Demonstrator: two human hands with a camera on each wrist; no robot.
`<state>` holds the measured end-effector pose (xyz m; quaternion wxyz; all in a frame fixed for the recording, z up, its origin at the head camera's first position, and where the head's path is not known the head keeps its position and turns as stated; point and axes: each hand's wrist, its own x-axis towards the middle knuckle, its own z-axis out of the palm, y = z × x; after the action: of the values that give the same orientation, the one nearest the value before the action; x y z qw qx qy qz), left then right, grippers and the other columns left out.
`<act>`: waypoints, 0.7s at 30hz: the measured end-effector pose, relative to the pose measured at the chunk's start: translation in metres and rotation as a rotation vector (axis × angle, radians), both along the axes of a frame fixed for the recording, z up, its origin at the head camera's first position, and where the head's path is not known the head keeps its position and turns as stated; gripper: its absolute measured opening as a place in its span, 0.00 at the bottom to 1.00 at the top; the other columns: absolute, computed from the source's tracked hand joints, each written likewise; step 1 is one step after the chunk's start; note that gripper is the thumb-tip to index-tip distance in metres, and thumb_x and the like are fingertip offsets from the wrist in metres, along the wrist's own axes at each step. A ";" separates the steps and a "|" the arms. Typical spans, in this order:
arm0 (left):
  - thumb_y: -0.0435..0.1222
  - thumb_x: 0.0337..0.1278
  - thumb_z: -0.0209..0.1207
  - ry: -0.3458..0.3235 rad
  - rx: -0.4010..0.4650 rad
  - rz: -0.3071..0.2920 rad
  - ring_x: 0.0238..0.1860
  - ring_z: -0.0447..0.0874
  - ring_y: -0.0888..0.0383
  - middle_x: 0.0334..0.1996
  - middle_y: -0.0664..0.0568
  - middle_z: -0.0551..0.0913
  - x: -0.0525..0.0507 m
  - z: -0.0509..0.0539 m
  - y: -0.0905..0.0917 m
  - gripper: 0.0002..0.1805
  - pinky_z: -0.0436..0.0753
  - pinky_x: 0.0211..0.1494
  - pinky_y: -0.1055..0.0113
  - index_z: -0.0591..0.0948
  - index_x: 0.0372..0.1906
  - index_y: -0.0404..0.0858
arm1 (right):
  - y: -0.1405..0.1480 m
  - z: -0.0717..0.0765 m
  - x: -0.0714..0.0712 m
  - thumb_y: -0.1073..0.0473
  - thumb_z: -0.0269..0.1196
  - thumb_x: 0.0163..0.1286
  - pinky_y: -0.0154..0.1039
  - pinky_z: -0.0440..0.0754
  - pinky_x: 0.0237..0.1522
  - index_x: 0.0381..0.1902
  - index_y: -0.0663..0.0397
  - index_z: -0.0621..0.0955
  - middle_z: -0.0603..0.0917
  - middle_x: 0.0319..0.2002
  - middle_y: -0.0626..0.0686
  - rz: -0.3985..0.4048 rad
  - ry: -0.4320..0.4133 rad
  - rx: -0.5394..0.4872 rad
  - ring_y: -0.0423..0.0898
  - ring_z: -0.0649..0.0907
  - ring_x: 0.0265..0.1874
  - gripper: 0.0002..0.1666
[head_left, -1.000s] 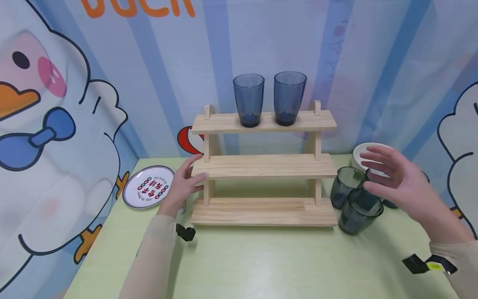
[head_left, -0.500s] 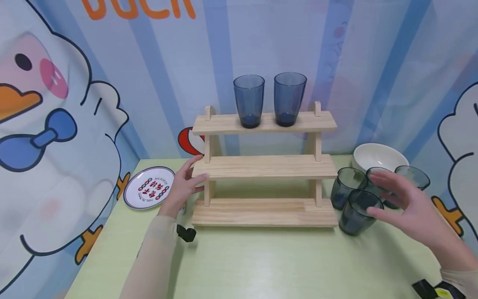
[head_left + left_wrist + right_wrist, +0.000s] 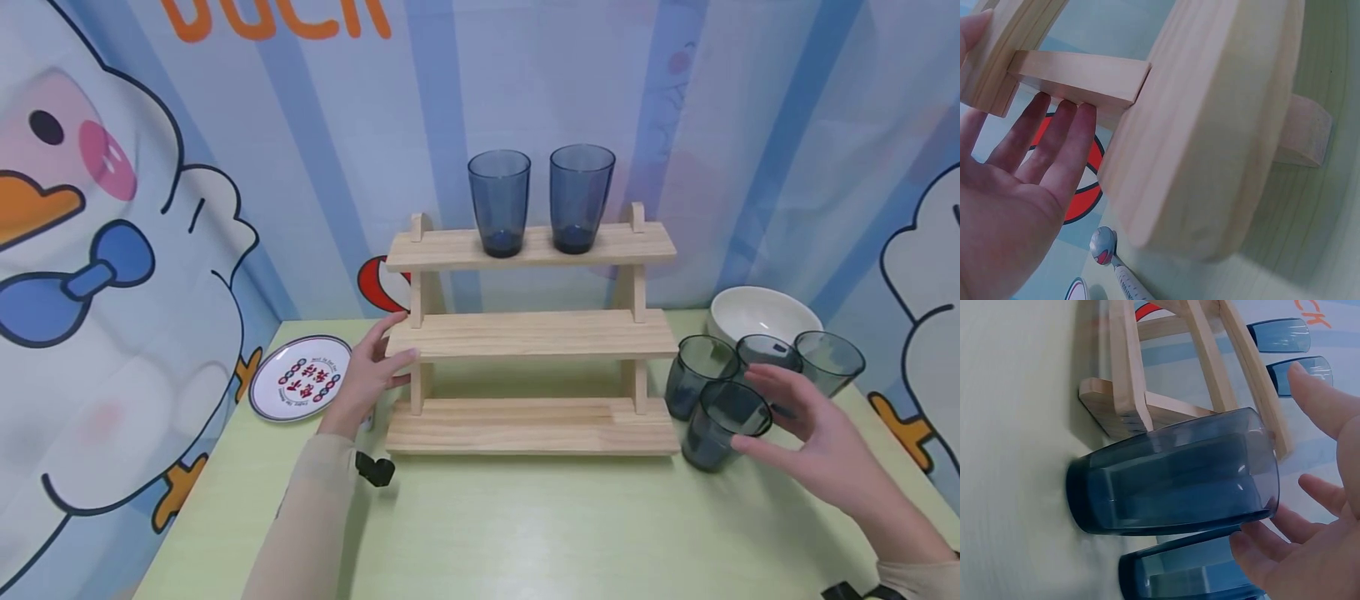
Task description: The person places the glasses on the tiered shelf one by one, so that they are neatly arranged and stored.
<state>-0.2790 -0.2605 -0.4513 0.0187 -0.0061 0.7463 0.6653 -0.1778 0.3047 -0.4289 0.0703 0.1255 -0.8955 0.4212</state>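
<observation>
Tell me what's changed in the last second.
The right hand has come down beside the front glass, no longer blocking the bowl; whether it touches the glass is unclear. Nothing was visibly taken or let go. The left hand stays on the rack; the plate and top glasses are unmoved.

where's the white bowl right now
In the head view, the white bowl sits on the right side at the back of the table, just behind the tinted glasses and right of the wooden shelf.
</observation>
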 end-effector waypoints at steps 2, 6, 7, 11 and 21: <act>0.38 0.70 0.67 -0.002 0.001 -0.001 0.69 0.75 0.41 0.74 0.45 0.71 0.000 -0.001 0.000 0.38 0.83 0.62 0.41 0.66 0.80 0.58 | 0.000 -0.003 0.000 0.55 0.77 0.65 0.11 0.67 0.48 0.83 0.50 0.59 0.70 0.73 0.67 -0.010 -0.015 0.006 0.16 0.65 0.59 0.56; 0.38 0.70 0.67 -0.002 0.002 -0.002 0.69 0.75 0.41 0.74 0.45 0.71 -0.001 -0.002 -0.001 0.37 0.83 0.63 0.41 0.68 0.79 0.61 | -0.002 -0.008 -0.001 0.55 0.78 0.64 0.12 0.69 0.46 0.83 0.56 0.58 0.71 0.72 0.69 -0.021 -0.028 -0.004 0.16 0.65 0.57 0.57; 0.38 0.70 0.67 -0.001 0.003 -0.002 0.69 0.75 0.41 0.74 0.45 0.71 -0.001 -0.002 -0.001 0.37 0.83 0.63 0.41 0.68 0.79 0.61 | -0.002 -0.009 -0.001 0.55 0.78 0.64 0.12 0.70 0.46 0.82 0.57 0.58 0.70 0.72 0.69 -0.021 -0.032 -0.009 0.17 0.65 0.58 0.57; 0.38 0.70 0.67 0.000 0.009 -0.001 0.69 0.75 0.41 0.74 0.45 0.71 -0.002 -0.003 -0.001 0.37 0.83 0.63 0.41 0.68 0.79 0.62 | -0.002 -0.015 -0.001 0.55 0.77 0.66 0.13 0.70 0.46 0.84 0.56 0.55 0.67 0.75 0.70 -0.022 -0.080 -0.030 0.18 0.66 0.59 0.58; 0.38 0.69 0.68 0.003 0.018 -0.001 0.68 0.75 0.41 0.74 0.44 0.71 -0.002 -0.002 -0.001 0.38 0.83 0.62 0.41 0.68 0.79 0.61 | -0.006 -0.030 -0.005 0.56 0.76 0.67 0.16 0.74 0.46 0.84 0.58 0.54 0.68 0.73 0.68 -0.050 -0.172 -0.077 0.19 0.68 0.56 0.58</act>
<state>-0.2813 -0.2617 -0.4538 0.0180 -0.0045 0.7403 0.6721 -0.1829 0.2984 -0.4592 0.0086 0.0640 -0.8841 0.4628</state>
